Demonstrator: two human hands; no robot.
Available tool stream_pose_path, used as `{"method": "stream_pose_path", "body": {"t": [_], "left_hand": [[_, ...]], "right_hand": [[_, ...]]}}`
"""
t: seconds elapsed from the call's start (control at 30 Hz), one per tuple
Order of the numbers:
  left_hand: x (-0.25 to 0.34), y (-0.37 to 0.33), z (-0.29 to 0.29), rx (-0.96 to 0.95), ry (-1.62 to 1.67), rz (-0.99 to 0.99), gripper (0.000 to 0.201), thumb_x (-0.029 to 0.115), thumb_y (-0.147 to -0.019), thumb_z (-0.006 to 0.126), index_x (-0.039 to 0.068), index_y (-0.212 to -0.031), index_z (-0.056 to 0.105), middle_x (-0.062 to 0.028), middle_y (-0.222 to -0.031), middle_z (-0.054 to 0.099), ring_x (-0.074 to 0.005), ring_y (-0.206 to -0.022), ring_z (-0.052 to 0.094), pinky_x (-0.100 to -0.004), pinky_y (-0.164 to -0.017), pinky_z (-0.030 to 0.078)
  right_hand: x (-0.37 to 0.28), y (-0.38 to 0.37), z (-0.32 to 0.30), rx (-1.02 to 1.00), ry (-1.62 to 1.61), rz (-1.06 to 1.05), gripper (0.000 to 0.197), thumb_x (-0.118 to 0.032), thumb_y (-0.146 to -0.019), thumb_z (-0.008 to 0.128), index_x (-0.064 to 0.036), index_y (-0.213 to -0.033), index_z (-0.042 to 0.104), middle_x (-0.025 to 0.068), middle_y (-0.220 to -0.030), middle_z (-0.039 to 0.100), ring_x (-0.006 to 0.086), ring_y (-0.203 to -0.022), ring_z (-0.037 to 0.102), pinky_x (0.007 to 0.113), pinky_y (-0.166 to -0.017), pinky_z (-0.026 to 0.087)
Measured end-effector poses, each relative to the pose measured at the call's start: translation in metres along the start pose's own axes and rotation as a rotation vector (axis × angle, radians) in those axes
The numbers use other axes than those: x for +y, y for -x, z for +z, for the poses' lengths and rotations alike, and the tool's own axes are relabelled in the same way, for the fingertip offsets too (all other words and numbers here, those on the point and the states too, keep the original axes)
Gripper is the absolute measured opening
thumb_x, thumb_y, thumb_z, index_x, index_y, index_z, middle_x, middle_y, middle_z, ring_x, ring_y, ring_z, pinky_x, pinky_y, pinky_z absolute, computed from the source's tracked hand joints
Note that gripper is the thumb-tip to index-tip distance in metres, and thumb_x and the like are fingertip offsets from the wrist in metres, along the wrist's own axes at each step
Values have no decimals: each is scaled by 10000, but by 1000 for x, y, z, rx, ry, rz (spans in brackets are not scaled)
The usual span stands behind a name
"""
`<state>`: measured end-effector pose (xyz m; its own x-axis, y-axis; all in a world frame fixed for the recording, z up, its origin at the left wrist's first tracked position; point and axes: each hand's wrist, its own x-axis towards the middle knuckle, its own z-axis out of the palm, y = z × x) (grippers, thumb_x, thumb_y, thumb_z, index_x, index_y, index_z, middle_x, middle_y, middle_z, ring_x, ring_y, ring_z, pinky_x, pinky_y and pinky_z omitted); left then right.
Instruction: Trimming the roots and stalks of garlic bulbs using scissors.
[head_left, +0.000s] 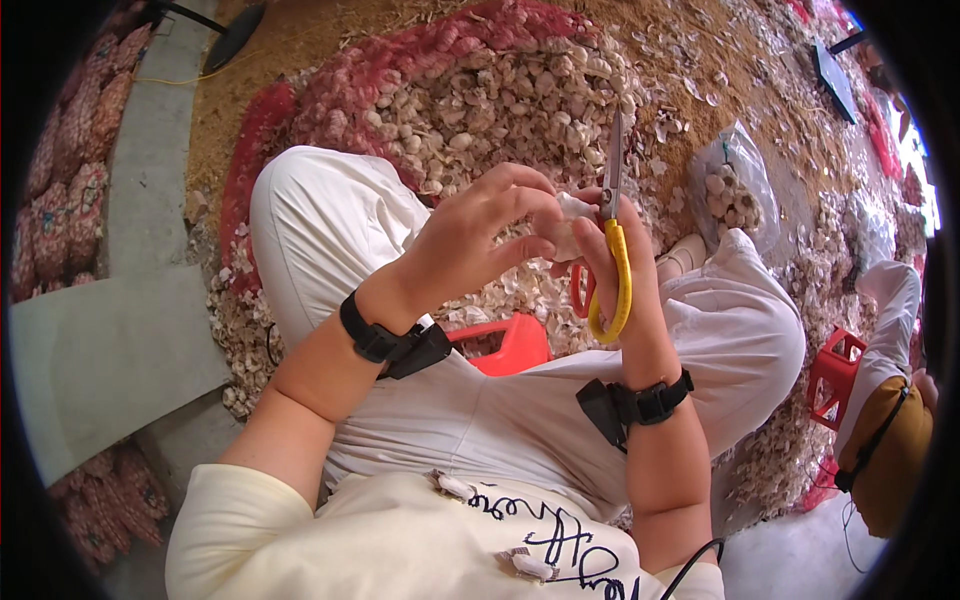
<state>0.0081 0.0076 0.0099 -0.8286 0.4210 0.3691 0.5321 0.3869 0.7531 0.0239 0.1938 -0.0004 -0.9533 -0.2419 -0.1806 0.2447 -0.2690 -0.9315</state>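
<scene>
Left hand (480,235) pinched garlic (572,212) firmly, right hand (622,270) gripped scissors (612,230); best cut close, clear of fingertips.

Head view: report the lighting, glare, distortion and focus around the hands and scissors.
Head view: bright daylight, glare blown out at the upper right rim; fisheye bends the edges, dark corners; left hand, garlic bulb and right hand with the yellow-handled scissors look sharp; the garlic pile softens toward the rim.

We sit in a garlic-sorting yard: a heap of garlic bulbs (500,100), filled red mesh sacks (70,170), husks on the floor (700,60).
</scene>
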Motion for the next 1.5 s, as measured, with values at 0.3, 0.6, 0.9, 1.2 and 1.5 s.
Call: {"method": "stream_pose_path", "body": {"t": [0.3, 0.6, 0.9, 1.2, 1.5], "left_hand": [[-2, 4, 1, 45, -34, 8, 342, 145, -746, 756, 125, -1034, 572, -70, -1047, 597, -256, -955, 616, -335, -778, 519], [7, 8, 7, -102, 643, -394, 696, 88, -749, 782, 75, -1330, 400, -83, -1188, 537, -157, -1078, 557, -325, -900, 494], [6, 8, 8, 2, 418, -259, 652, 115, -807, 740, 54, -1353, 388, -97, -1216, 468, -166, -1065, 570, -304, -913, 494], [8, 8, 6, 67, 902, -522, 610, 134, -842, 710, 44, -1349, 382, -64, -1159, 570, -144, -1076, 571, -277, -919, 478], [5, 14, 14, 78, 620, -549, 651, 162, -774, 776, 42, -1305, 418, -55, -1124, 581, -113, -1019, 573, -273, -892, 488]], "right_hand": [[1, 0, 2, 42, -1, -20, 315, -153, -939, 566, -2, -1188, 448, 102, -980, 597, 167, -769, 631, 281, -594, 544], [-4, 3, -4, -4, -81, 5, 456, -265, -900, 639, -18, -1241, 464, 80, -1044, 583, 159, -955, 589, 309, -825, 508], [-5, 0, -6, -73, 67, -53, 461, -89, -843, 659, -29, -1256, 463, 89, -1110, 558, 173, -937, 607, 303, -793, 525], [-14, 3, 1, 65, -123, -35, 339, -85, -906, 561, -24, -1229, 476, 80, -999, 594, 154, -724, 631, 259, -656, 526], [-3, 4, 2, 25, 26, 57, 374, -236, -917, 619, -22, -1212, 534, 45, -939, 608, 102, -708, 612, 231, -620, 522]]}}
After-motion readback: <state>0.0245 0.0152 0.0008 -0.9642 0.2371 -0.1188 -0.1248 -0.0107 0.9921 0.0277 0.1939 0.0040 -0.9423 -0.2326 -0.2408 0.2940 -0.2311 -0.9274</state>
